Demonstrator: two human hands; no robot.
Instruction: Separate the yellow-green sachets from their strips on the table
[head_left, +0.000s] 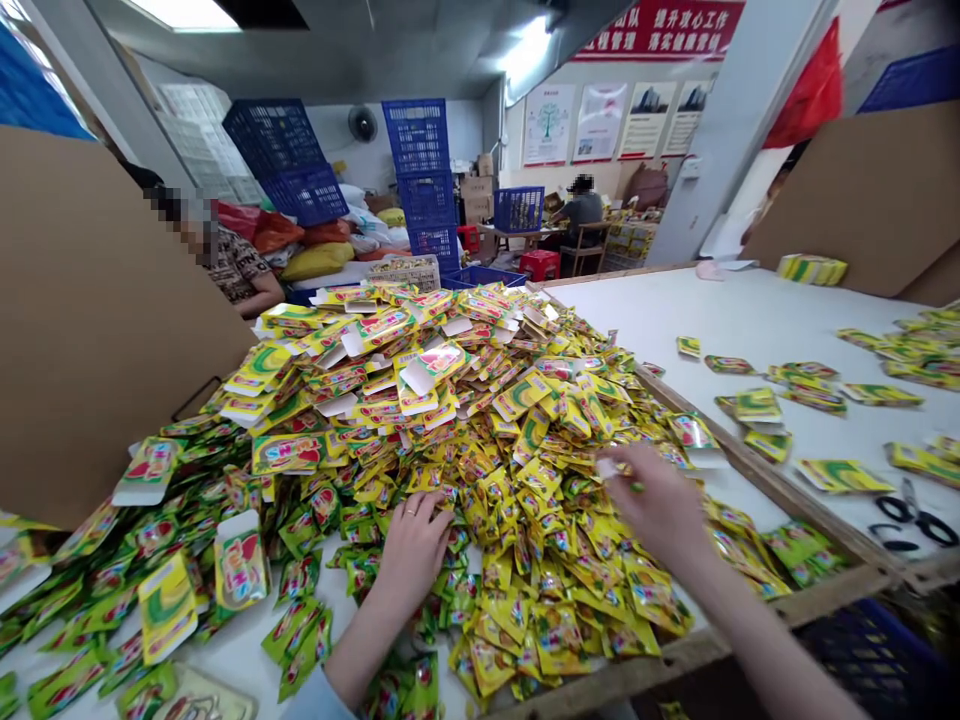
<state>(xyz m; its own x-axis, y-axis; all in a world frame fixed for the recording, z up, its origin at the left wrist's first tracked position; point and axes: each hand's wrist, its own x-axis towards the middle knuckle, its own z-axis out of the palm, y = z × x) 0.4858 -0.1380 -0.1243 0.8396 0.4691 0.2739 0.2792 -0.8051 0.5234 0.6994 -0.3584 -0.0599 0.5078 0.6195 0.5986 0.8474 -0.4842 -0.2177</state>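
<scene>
My left hand (414, 545), with a ring on one finger, is palm down at the near edge of the pile. Its fingers curl down among small green and yellow candy packets (450, 590), and whatever they close on is hidden. My right hand (656, 500) is blurred over the yellow packets (555, 570) on the right side. Its fingers are drawn together, with a small whitish bit at the tips that I cannot make out. Beyond both hands rises a heap of yellow printed cartons (375, 330), several with open white flaps. Green packets (300, 575) spread to the left.
A wooden rail (750, 470) edges the table on the right. Past it lie flat cartons (840, 475) and black scissors (911, 515). Cardboard (97, 320) stands at the left, beside a seated person (240, 265). Blue crates (420, 180) are stacked behind; another person (585, 210) sits farther back.
</scene>
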